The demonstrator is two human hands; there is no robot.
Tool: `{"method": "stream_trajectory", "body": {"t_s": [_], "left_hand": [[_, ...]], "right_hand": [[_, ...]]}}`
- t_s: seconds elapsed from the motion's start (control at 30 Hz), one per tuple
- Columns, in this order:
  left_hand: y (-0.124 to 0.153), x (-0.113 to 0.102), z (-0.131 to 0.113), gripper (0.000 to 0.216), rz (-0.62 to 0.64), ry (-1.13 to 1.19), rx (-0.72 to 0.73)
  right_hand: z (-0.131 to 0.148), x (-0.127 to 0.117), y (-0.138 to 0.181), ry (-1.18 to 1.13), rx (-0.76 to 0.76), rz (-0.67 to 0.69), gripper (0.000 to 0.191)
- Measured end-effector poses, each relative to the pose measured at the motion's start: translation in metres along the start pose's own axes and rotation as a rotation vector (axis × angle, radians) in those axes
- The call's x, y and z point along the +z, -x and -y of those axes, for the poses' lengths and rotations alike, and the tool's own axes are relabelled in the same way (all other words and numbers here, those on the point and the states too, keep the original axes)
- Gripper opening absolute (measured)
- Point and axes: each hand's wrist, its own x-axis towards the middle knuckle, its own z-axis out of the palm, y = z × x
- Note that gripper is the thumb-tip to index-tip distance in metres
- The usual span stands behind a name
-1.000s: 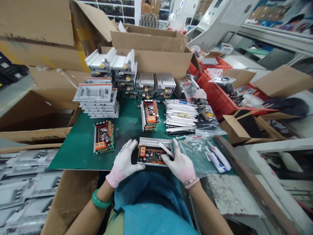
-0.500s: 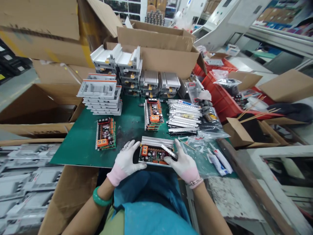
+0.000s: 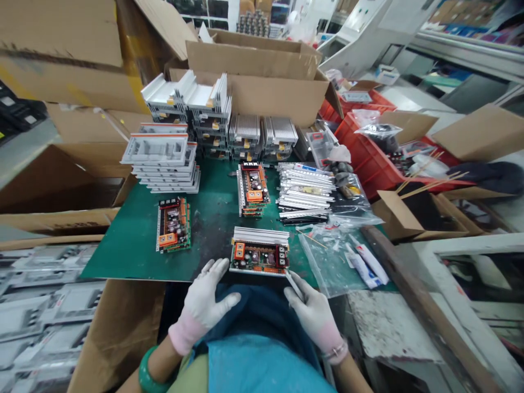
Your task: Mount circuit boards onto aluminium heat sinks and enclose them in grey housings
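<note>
Lying ahead of the hands: a circuit board [image 3: 257,261] sits flat on a green mat [image 3: 123,256], near the mat's front edge and just past the fingertips, with a ribbed metal heat sink [image 3: 260,236] along its far side.

Long axis: the board runs left to right across the person's front, tilted only slightly.

Nearer hand: the right hand [image 3: 313,317] is nearer, its fingertips just beside the board's front right corner.

Right hand's state: closed lightly around a thin metal strip [image 3: 295,285], which points up toward that corner. The white glove shows no hard clench.

Left hand's state: the left hand [image 3: 202,304] is released, fingers spread, and lies apart from the board, off its front left corner.

In the way: nothing lies between either hand and the board.

Beside it: a second circuit board [image 3: 174,225] lies to the left, a third [image 3: 252,190] beyond it, and a pile of metal bars [image 3: 305,188] to the far right.

Further right: a clear plastic bag [image 3: 333,262] holds white tubes [image 3: 365,265].

Beyond: stacked white metal housings [image 3: 159,155] stand on the mat, with a red crate [image 3: 364,150] past them.
</note>
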Motion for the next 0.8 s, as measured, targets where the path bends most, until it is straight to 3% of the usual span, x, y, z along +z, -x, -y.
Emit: {"method": "stream_trajectory", "body": {"t_s": [0.17,0.47,0.67,0.8], "left_hand": [[-0.004,0.000,-0.003,0.068,0.009,0.028,-0.058],[-0.012,-0.005,-0.010,0.070,-0.006,0.034,-0.001],[-0.017,-0.011,-0.003,0.065,0.040,0.067,-0.006],[-0.031,-0.022,0.004,0.055,-0.005,-0.036,-0.030]], "right_hand": [[-0.002,0.002,-0.001,0.067,-0.085,-0.055,0.060],[-0.010,0.006,-0.005,0.221,-0.266,-0.097,0.057],[-0.011,0.001,-0.007,0.072,-0.228,-0.022,0.057],[-0.015,0.003,-0.006,-0.065,-0.139,0.006,0.053]]}}
